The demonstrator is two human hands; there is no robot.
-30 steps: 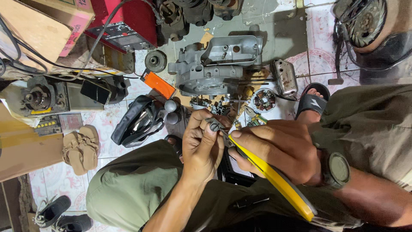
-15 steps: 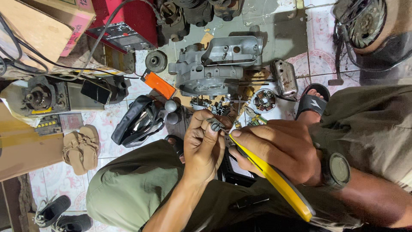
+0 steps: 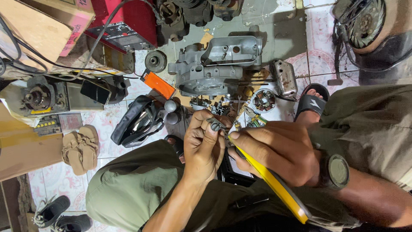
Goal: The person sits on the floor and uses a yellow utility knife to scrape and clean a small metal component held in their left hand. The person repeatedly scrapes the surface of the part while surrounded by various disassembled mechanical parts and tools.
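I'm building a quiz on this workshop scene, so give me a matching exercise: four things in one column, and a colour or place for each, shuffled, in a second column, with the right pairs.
Things:
1. screwdriver handle
2. small metal part
3. engine casing
4. sandals

Descriptions:
A. grey, on the floor beyond the hands
B. yellow, gripped in the right hand
C. tan, on the tiled floor at the left
D. dark, pinched in the fingers of the left hand

Pairs: 1-B, 2-D, 3-A, 4-C
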